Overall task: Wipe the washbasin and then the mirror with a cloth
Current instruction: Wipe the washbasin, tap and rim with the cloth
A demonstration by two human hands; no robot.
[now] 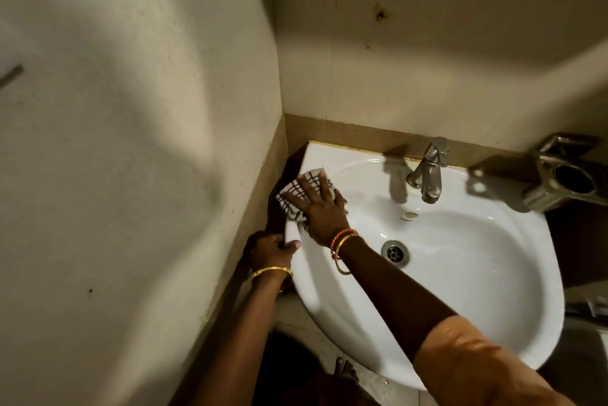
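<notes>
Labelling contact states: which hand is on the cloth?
The right hand, fingers spread flat on the checked cloth. The left hand grips the washbasin rim instead.

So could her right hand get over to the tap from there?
Probably yes. The right hand presses the cloth flat on the washbasin rim's back left corner, and only open bowl lies between it and the tap.
</notes>
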